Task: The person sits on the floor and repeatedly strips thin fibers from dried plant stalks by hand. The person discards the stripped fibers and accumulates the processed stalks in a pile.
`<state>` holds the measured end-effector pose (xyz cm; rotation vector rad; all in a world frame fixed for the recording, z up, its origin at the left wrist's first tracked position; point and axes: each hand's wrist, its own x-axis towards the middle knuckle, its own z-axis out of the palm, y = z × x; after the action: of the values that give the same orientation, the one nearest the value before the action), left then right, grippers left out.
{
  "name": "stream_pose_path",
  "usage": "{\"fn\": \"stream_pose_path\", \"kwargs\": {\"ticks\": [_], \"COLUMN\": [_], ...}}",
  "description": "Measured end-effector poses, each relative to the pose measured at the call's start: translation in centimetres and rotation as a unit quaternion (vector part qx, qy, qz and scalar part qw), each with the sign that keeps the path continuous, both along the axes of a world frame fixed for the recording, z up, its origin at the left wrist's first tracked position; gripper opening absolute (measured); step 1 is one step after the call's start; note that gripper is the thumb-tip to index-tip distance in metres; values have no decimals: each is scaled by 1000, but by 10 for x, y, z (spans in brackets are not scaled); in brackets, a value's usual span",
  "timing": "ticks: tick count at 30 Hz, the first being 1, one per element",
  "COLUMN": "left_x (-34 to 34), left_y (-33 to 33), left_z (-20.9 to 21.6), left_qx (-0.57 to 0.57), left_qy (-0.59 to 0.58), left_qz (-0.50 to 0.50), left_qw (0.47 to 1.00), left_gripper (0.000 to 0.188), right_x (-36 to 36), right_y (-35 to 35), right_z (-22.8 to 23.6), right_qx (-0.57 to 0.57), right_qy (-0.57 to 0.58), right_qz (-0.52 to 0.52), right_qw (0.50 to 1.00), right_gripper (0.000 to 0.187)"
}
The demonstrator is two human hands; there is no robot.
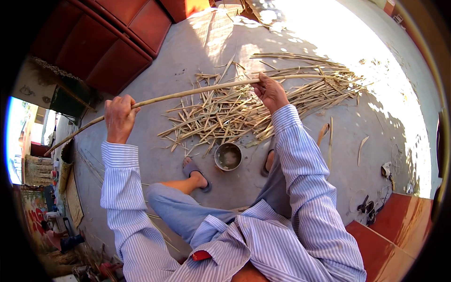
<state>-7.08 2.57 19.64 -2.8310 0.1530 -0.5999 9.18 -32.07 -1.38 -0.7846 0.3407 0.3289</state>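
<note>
A long, thin tan cane stalk stretches across the view, rising from the far left toward the upper right and bowing slightly. My left hand is closed around it toward its left part. With fingers and thumb, my right hand pinches it farther along, and the end runs on past that hand. Below and beyond the stalk, a loose heap of dry split cane strips lies on the grey floor. A round metal bowl stands between my feet; what is in it is unclear.
Red padded furniture stands at the upper left. Red-brown tiles edge the lower right, with a dark tangled object beside them. Assorted clutter fills the lower left. Strong sunlight falls across the floor at the upper right.
</note>
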Motion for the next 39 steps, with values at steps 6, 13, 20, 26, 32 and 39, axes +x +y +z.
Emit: {"fn": "stream_pose_path", "kwargs": {"ticks": [6,13,20,26,32,39], "left_x": [9,21,32,29,38,47], "left_y": [-25,-65,-35,-38,8,39], "left_z": [-36,-55,-88,-103,-83,-56], "left_qx": [-85,-351,-485,-577,-708,-315], "left_qy": [40,185,218,212,-30,-130], "left_qz": [-123,54,-7,-22,30,64], "left_qw": [988,916,847,789,705,938], "left_gripper": [26,22,18,18,24,36], "right_x": [-25,-33,-36,-49,-46,-41], "right_y": [36,32,25,25,18,18], "right_z": [25,26,37,48,44,37], "right_qx": [33,41,18,19,1,-48], "right_qy": [-35,-41,-136,-164,-147,-139], "right_qz": [76,110,138,135,105,75], "right_qw": [996,992,981,977,984,986], "right_gripper": [21,21,21,23,25,26]}}
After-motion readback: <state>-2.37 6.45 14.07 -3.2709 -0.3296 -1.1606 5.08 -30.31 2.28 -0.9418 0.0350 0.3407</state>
